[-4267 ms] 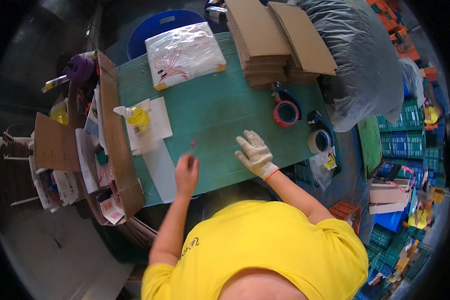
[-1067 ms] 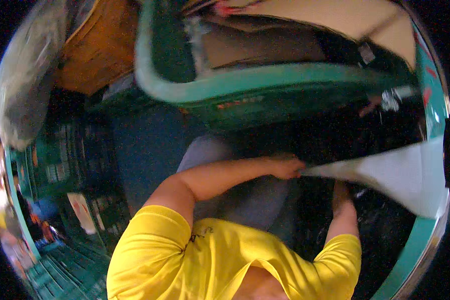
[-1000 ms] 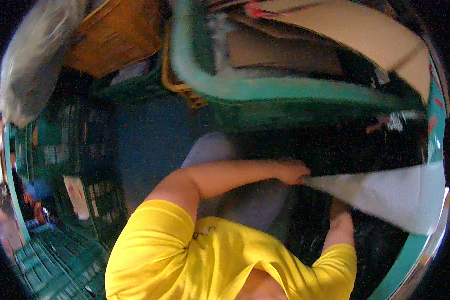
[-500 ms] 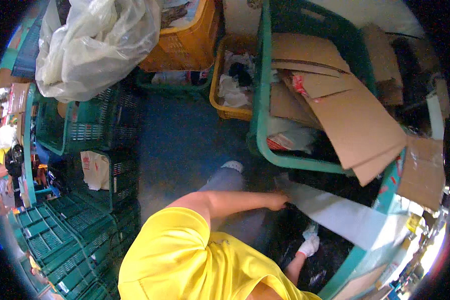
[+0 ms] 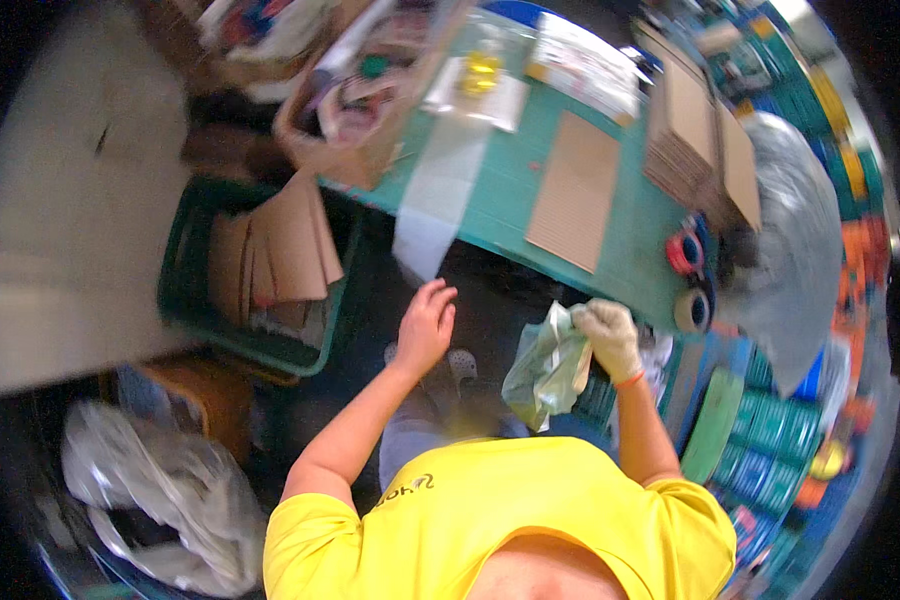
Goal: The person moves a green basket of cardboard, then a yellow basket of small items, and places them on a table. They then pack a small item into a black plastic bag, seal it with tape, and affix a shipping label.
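My white-gloved right hand [image 5: 611, 338] grips the crumpled pale-green plastic bag [image 5: 546, 376], sagging lengthwise near-left, my bare left hand [image 5: 427, 326] unclenched, farther off

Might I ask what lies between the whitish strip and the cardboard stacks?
The head view shows a flat cardboard sheet and a small reddish scrap.

Gripping a crumpled green plastic bag [image 5: 546, 368] with gloved right hand [image 5: 611, 337], holding bare left hand [image 5: 427, 326] near translucent strip [image 5: 440, 195].
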Tool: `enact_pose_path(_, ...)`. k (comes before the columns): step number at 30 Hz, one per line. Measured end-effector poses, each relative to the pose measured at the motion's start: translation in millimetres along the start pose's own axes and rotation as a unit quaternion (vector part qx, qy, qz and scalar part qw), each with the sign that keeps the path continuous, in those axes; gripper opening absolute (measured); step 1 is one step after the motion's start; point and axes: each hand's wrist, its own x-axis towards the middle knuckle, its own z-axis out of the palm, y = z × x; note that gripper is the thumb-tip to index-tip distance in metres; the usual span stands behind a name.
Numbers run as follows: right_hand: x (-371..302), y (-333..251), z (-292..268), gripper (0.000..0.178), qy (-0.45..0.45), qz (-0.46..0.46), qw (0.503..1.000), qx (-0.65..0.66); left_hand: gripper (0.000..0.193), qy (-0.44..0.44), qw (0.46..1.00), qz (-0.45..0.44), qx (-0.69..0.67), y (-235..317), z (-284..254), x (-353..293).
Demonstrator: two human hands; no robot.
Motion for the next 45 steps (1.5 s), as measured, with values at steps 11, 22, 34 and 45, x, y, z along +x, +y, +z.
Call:
enact_pose_path(11, 41, -84, -68, 0.012, 0.255, -0.294, 0.812, -0.434, 0.079, -0.282, 0.850, 0.293, 0.335, 6, 102, 116)
enact_pose_path(22, 212, 36, -32, 0.023, 0.133, -0.141, 0.950, -0.246, 0.025, -0.282, 0.923, 0.169, 0.198, 71, 91, 183)
enact_pose_path(34, 214, 85, -6, 0.054, 0.149, -0.113, 0.947, -0.261, 0.075, -0.128, 0.937, 0.184, 0.269, 59, 183, 212)
enact_pose_path(45, 228, 98, -55, 0.033, 0.062, 0.216, 0.970, 0.091, 0.025, -0.097, 0.986, -0.075, 0.116, 74, 133, 243)
